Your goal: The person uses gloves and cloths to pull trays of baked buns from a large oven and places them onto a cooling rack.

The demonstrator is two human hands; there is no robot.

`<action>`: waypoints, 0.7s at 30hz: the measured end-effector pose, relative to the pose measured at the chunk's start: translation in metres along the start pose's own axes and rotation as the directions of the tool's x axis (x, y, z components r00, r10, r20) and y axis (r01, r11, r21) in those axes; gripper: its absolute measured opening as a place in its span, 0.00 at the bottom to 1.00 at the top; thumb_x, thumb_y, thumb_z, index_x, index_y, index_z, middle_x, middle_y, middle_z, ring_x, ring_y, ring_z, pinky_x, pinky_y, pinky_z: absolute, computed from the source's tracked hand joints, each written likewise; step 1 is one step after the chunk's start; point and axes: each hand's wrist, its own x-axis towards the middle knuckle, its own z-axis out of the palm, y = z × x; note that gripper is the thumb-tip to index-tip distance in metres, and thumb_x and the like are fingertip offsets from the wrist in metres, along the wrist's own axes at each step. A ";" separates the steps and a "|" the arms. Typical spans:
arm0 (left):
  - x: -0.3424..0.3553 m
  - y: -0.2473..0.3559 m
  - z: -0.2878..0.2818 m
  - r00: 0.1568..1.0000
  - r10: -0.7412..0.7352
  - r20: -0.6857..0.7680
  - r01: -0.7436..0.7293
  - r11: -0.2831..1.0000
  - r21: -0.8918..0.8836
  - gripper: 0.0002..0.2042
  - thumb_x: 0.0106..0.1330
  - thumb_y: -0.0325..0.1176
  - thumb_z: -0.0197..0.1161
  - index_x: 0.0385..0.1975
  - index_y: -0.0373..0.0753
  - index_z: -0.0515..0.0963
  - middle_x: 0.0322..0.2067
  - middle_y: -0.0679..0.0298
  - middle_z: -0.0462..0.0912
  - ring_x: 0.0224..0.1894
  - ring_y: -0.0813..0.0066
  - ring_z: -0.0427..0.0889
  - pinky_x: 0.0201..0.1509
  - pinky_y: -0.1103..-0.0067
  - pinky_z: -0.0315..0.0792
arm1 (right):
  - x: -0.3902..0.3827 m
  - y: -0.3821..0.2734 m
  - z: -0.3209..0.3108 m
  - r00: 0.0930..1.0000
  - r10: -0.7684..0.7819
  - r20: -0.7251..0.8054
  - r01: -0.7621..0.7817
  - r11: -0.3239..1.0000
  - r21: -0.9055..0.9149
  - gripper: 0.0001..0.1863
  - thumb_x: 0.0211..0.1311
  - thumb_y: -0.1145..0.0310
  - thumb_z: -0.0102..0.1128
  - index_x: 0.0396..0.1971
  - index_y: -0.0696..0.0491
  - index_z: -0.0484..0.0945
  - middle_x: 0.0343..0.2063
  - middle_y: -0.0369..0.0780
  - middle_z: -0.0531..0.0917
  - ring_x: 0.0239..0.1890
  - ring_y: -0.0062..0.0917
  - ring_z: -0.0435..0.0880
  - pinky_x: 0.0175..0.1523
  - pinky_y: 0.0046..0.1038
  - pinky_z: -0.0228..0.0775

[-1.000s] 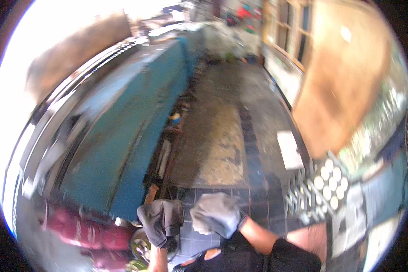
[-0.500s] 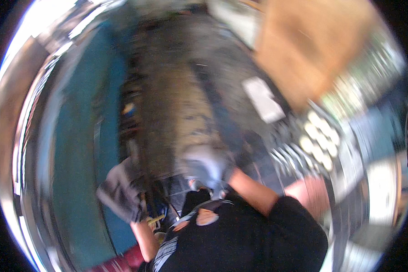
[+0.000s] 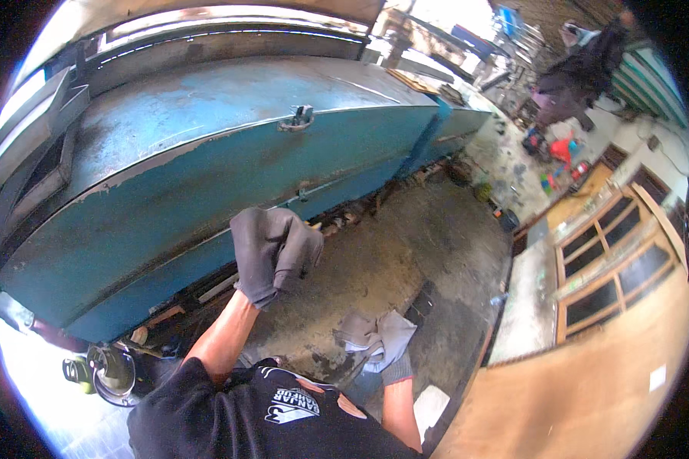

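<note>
My left hand (image 3: 272, 256), in a dark grey glove, is raised in front of the blue metal cabinet (image 3: 176, 191). Its fingers look curled, and whatever they may hold is hidden. Lower and to the right, my right hand (image 3: 396, 372) wears a grey glove with an orange hem and grips a crumpled light grey cloth (image 3: 390, 336) above the stained floor. A metal latch (image 3: 297, 117) sits on the cabinet's upper edge. Along the cabinet's front, beyond my left hand, runs a thin rod (image 3: 314, 191).
Dark, stained concrete floor (image 3: 406, 245) stretches beside the cabinet. On the right stand a brown wooden panel (image 3: 566, 390) and a wooden-framed window (image 3: 616, 264). Dark clothing (image 3: 582, 73) hangs at the far right. A metal pot (image 3: 113, 373) is at the lower left.
My view has swung left, so the cabinet now stretches across the front. Trays of pale round pieces have left view at the right. My left hand is now raised higher in the picture.
</note>
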 end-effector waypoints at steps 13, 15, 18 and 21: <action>0.234 -0.055 0.033 0.741 0.629 -0.237 -0.326 0.645 0.691 0.18 0.74 0.34 0.57 0.19 0.36 0.70 0.18 0.63 0.72 0.20 0.71 0.73 0.23 0.77 0.69 | 0.489 -0.179 0.040 0.893 -0.426 0.146 0.363 0.873 0.326 0.21 0.65 0.52 0.66 0.36 0.58 0.83 0.36 0.49 0.85 0.40 0.36 0.88 0.45 0.38 0.79; 0.256 -0.075 0.022 0.669 0.729 -0.143 -0.157 0.327 0.932 0.06 0.71 0.26 0.60 0.31 0.37 0.71 0.32 0.64 0.77 0.32 0.74 0.77 0.31 0.75 0.72 | 0.517 -0.208 0.044 0.831 -0.556 0.003 0.547 0.819 0.174 0.23 0.63 0.50 0.68 0.38 0.59 0.83 0.40 0.53 0.86 0.42 0.41 0.89 0.48 0.39 0.80; 0.275 -0.090 -0.002 0.598 0.779 -0.188 0.040 0.205 0.978 0.06 0.69 0.27 0.61 0.31 0.37 0.72 0.31 0.66 0.75 0.32 0.77 0.74 0.34 0.74 0.72 | 0.529 -0.222 0.046 0.775 -0.630 -0.058 0.630 0.761 0.152 0.22 0.65 0.51 0.68 0.40 0.59 0.84 0.42 0.56 0.86 0.44 0.45 0.89 0.49 0.39 0.80; 0.281 -0.094 0.046 0.581 0.713 -0.393 -0.141 0.564 0.814 0.06 0.66 0.28 0.62 0.28 0.38 0.72 0.30 0.64 0.74 0.30 0.76 0.72 0.33 0.74 0.70 | 0.536 -0.164 0.012 0.831 -0.556 -0.030 0.490 0.706 0.511 0.15 0.68 0.58 0.66 0.38 0.57 0.83 0.41 0.49 0.88 0.42 0.39 0.89 0.47 0.34 0.80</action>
